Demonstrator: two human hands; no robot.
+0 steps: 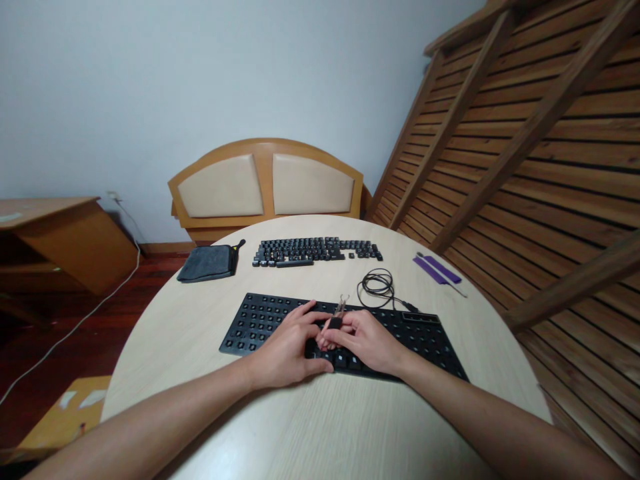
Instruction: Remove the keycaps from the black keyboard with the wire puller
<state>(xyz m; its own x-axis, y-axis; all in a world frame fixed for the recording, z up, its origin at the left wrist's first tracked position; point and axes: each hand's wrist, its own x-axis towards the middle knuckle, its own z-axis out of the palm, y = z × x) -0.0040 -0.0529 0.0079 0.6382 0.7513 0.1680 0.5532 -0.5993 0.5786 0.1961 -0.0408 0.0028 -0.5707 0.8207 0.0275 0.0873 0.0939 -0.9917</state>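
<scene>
A black keyboard [265, 317] lies on the round table, most of its keycaps off and the switches bare. Several keycaps [341, 361] are still on at its front edge, near my hands. My right hand [373, 340] is closed around what looks like a wire keycap puller [342, 307], its thin prongs pointing up and away. A small dark piece shows between the thumb and fingers; whether it is a keycap or the puller's handle is unclear. My left hand [290, 343] rests on the keyboard with fingers apart, its thumb along the front edge and fingertips close to the right hand.
Loose keycaps [310, 249] are laid out in keyboard order farther back. A coiled black cable [377, 287] lies behind the keyboard. At the left sits a dark folded cloth or pouch [207, 263]; at the right, purple strips [436, 269] beside a thin rod. Wooden slats lean at the right.
</scene>
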